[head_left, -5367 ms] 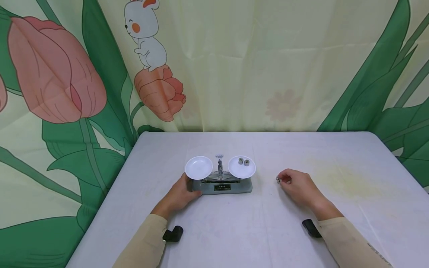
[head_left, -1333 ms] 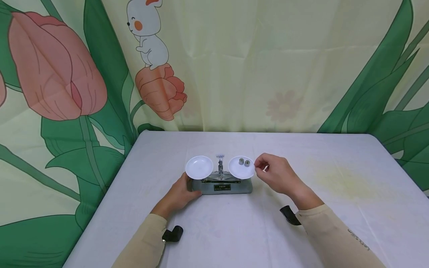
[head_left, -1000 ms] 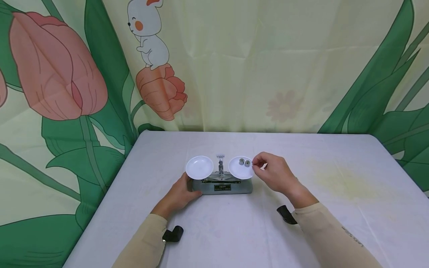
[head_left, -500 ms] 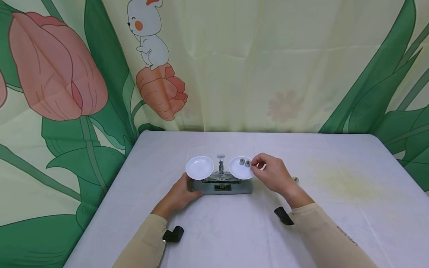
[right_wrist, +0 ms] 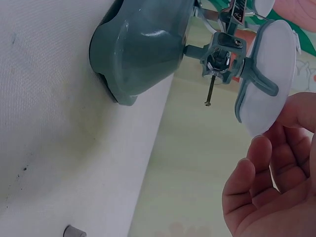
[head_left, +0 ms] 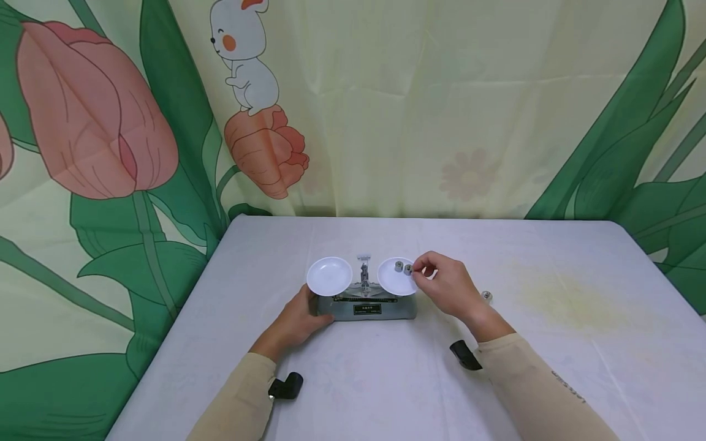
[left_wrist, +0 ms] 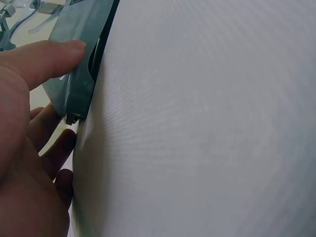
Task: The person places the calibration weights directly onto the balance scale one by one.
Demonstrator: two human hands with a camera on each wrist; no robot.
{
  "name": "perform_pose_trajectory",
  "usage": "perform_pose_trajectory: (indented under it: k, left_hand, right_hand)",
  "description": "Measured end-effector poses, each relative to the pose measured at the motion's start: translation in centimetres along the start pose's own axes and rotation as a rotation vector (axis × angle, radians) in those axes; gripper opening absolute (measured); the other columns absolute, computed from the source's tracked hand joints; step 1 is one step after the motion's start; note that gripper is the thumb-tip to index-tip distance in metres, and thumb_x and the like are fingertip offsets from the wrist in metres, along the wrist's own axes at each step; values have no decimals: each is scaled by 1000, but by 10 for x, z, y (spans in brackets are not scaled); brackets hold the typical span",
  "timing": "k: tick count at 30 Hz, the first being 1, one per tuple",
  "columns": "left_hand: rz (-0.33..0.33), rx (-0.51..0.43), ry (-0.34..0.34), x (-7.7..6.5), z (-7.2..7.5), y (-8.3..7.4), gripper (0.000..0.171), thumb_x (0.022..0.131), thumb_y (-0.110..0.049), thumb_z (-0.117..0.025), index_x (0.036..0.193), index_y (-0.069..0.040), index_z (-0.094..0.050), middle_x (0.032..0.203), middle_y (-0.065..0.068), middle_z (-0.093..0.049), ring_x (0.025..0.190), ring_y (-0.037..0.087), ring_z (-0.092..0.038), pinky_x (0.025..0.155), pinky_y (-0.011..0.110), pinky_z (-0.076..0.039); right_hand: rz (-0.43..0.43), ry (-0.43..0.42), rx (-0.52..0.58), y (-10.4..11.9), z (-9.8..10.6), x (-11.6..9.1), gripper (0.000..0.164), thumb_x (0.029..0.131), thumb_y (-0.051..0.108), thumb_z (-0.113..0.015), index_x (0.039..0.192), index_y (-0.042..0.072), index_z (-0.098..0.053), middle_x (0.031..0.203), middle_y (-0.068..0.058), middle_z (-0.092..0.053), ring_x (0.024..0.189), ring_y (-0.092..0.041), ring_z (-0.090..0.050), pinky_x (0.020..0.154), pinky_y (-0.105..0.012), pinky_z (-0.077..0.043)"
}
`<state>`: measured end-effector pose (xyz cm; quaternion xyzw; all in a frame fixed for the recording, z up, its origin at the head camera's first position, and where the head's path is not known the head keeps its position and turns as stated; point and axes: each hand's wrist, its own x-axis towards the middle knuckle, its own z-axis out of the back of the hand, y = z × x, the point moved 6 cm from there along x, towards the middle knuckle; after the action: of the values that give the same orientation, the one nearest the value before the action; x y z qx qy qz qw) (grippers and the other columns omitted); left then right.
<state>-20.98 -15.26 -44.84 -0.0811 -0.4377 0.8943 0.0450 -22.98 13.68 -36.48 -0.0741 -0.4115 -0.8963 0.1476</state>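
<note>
A grey-green balance scale (head_left: 368, 308) with two white pans stands on the table. My left hand (head_left: 295, 318) grips its left end, thumb on the front of the base in the left wrist view. Two small metal nuts (head_left: 399, 266) lie on the right pan (head_left: 393, 286). At that pan's right rim is my right hand (head_left: 447, 283), thumb and forefinger pinched together beside the nearer nut. In the right wrist view the pan (right_wrist: 274, 74) hides these fingertips, so what they pinch does not show clearly. The left pan (head_left: 329, 275) bears nothing.
Another small metal nut (head_left: 486, 296) lies on the white-covered table (head_left: 386, 380), right of my right wrist. It appears as a short grey cylinder (right_wrist: 74, 231) in the right wrist view. A printed curtain (head_left: 386, 110) hangs behind the table.
From the right of the scale, my right hand has moved left with a small metal nut to the right pan. The nut on the table has come into view. My left hand stays put.
</note>
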Motion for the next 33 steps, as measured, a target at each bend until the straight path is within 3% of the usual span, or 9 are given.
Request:
perform_pose_trajectory:
  k: [17,33]
  left_hand:
    - [-7,2,4,-2,1,-1,87,84,-13,-81,153,-1,-30,155,18,-38,146,35,-28,118,55,-21]
    - [-12,-5,4,-1,0,-1,87,84,-12,-81,154,-2,-29,155,18,-39,146,35,-29,117,56,-22]
  right_hand:
    - [-20,0,1,-1,2,-2,7,91,8,-68,97,7,-67,87,-2,-64,83,-23,-56,66,-32,-46]
    - [-93,-41,7,-14,21,-10,18,95,12,-65,111,2,-66,101,-10,-69,90,-28,-62,81,-42,-52]
